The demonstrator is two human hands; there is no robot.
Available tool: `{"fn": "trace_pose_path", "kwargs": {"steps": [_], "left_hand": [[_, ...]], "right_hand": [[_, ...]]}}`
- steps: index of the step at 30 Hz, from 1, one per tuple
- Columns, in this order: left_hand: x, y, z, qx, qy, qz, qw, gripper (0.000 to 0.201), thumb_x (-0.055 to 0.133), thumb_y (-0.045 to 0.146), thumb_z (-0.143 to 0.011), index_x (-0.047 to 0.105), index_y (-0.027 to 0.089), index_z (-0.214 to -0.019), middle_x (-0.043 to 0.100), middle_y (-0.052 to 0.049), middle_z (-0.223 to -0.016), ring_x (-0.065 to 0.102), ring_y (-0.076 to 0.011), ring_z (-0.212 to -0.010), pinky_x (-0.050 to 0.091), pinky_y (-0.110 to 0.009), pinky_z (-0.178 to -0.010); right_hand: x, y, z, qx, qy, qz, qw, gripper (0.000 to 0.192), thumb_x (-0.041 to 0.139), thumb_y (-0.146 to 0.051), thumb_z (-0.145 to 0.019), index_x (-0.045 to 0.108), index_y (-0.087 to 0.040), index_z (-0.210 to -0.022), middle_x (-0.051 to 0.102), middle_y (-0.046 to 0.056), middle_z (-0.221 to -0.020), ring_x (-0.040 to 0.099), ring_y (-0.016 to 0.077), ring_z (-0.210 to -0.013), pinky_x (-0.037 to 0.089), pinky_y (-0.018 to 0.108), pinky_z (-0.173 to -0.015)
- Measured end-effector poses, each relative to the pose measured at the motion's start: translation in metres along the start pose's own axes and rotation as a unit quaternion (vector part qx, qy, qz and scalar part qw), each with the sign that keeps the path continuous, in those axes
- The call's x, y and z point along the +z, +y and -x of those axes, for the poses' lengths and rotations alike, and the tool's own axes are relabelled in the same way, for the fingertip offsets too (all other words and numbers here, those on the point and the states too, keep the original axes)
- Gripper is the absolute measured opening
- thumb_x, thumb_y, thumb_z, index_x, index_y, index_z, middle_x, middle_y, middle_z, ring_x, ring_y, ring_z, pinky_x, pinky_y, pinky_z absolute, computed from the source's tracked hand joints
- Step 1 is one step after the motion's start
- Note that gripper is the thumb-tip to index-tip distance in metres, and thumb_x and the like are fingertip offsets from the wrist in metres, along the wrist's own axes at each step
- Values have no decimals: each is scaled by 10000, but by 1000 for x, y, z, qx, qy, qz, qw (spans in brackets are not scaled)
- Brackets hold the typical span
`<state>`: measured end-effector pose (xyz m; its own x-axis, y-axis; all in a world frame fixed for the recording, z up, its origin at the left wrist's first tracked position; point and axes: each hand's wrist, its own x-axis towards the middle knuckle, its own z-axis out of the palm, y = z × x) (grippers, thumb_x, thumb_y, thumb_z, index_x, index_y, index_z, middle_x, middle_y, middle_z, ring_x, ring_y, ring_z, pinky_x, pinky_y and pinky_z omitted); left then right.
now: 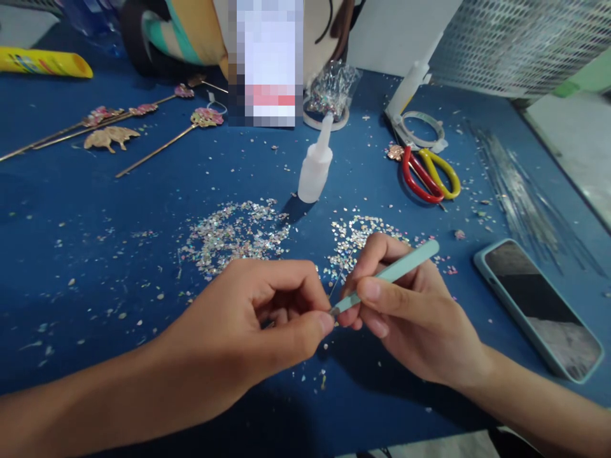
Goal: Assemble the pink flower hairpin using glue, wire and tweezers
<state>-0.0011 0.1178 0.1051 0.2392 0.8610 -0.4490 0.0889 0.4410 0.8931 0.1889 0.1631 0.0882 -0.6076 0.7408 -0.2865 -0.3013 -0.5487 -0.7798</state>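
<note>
My right hand (415, 305) grips a pale mint-green pair of tweezers (405, 263), its thumb lying along the shaft. The metal tip of the tweezers points left and meets the fingertips of my left hand (258, 318). Thumb and forefinger of that left hand are pinched together on something small that they hide. A thin line, perhaps a wire, shows just above the pinch. Behind my left hand lies a patch of shiny sequin-like flakes (233, 235), and a second patch of flakes (348, 238) lies behind my right hand.
A white nozzle bottle (315, 175) stands behind the flakes. Red-and-yellow-handled pliers (422, 175) and a phone (539, 312) lie right, near a bundle of thin wires (518, 191). Flower-topped hairpins (207, 117), a gold-coloured piece (112, 137) and a yellow tube (45, 62) lie left.
</note>
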Motion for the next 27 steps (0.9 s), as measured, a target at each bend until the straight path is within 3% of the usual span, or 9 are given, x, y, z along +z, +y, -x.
{"fn": "trace_pose_path", "kwargs": {"steps": [5,14,18,22,27], "left_hand": [[0,-1,3,-3,-10,-11,1000,211,693,327,-805,631,280,-608,572,46,-581,540,-168,-606,413,-252,-529],[1,-2,4,9,-15,22,1000,184,712,266,-782,659,278,-606,593,71,-576,525,-141,-581,412,-238,-535],[1,0,3,20,-15,13,1000,188,713,313,-820,682,273,-639,615,64,-598,479,-134,-557,376,-235,-514],[2,1,2,21,-4,13,1000,193,723,321,-810,679,256,-633,507,86,-541,343,-105,-494,302,-223,-472],[3,-1,3,12,-1,49,999,147,743,275,-782,702,247,-644,579,71,-564,370,-99,-517,257,-207,-464]], "right_hand": [[0,1,1,25,-18,-31,999,227,894,-235,-828,673,-211,-780,766,-7,-668,634,63,-528,479,152,-516],[0,4,1,57,-51,-88,993,176,844,-217,-878,688,-206,-797,780,-6,-682,636,44,-538,477,116,-541],[-1,3,1,32,-44,-87,995,164,827,-222,-890,696,-209,-792,787,-3,-695,628,49,-528,520,137,-564],[-4,0,0,1,-50,-65,997,118,809,-295,-920,751,-219,-851,805,7,-753,695,66,-591,583,158,-640],[-4,0,1,-21,-49,-23,998,159,873,-295,-868,742,-215,-827,771,-13,-750,701,78,-608,602,183,-631]]}}
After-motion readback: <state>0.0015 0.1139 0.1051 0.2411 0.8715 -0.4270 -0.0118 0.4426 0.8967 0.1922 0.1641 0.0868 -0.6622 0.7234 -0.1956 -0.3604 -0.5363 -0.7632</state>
